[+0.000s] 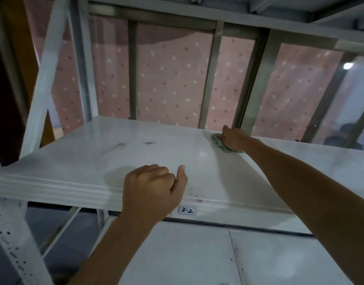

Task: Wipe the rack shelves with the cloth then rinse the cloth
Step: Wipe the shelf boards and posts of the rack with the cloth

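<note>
A white metal rack shelf [119, 157] fills the middle of the view, with dark smudges on its left part. My right hand [234, 138] reaches to the far edge of the shelf and presses a pale green cloth [218, 141] flat on it. The cloth shows only at the left and under the hand. My left hand [154, 192] rests on the shelf's front lip as a loose fist, thumb up, holding nothing.
A label reading "3-2" [187, 210] is stuck on the front lip. A lower shelf [197, 254] lies below, another shelf [218, 17] overhead. White uprights [47, 79] stand at left. A pink dotted curtain [168, 79] hangs behind window bars.
</note>
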### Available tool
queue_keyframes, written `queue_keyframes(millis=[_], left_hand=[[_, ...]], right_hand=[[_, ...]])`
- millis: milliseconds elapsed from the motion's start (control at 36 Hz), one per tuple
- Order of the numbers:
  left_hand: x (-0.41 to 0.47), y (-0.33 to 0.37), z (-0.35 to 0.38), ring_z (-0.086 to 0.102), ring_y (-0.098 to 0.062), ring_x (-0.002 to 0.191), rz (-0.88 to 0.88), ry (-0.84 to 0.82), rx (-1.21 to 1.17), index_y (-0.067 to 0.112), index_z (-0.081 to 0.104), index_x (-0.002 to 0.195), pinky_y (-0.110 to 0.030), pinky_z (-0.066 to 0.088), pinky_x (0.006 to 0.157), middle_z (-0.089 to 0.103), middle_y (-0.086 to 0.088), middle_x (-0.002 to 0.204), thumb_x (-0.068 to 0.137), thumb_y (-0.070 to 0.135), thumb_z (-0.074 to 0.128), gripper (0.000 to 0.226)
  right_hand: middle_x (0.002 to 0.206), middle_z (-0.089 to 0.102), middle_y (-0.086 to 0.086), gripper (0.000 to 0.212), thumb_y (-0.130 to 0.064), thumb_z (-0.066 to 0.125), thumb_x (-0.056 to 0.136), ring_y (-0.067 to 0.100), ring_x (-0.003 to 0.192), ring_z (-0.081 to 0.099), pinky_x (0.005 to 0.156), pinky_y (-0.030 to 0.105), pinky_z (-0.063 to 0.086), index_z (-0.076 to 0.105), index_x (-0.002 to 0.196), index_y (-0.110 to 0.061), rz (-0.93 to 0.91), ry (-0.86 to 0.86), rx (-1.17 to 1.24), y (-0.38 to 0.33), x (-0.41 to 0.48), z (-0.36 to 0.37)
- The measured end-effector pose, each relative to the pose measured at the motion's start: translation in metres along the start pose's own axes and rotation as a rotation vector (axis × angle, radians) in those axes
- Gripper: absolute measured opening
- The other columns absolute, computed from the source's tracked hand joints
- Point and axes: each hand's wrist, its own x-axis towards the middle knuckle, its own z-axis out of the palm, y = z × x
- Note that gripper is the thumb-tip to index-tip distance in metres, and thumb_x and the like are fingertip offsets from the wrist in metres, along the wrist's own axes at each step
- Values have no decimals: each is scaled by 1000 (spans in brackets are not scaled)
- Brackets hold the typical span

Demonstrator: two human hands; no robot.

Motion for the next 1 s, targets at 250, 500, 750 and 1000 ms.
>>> queue_keyframes(millis=[250,500,750,1000], left_hand=[[-6,-7,2,18,-18,42,-79,26,-145,13,30,42,-20,17,54,25,-4,41,94,10,64,62],[-3,-3,1,20,-23,39,-79,10,-131,11,28,42,-21,18,50,24,-6,41,94,7,63,64],[0,-3,-4,17,-20,44,-61,-13,-177,11,25,44,-23,17,47,21,-6,44,93,4,61,62],[0,-3,-5,16,-23,46,-29,-26,-241,15,22,51,-25,15,52,15,-1,55,93,-1,60,59]], right_hand=[[90,62,16,32,-42,28,105,31,80,59,72,38,45,43,112,-13,-276,45,80,-39,46,7],[58,45,-10,22,-37,40,105,10,49,45,51,22,34,45,106,-16,-869,137,204,-84,-67,-12],[54,40,-14,16,-28,49,103,6,45,41,50,12,29,47,100,-12,-924,170,417,-79,-106,-13],[91,63,19,23,-30,36,104,29,71,53,64,36,40,42,102,-8,-357,116,221,-81,2,-3]])
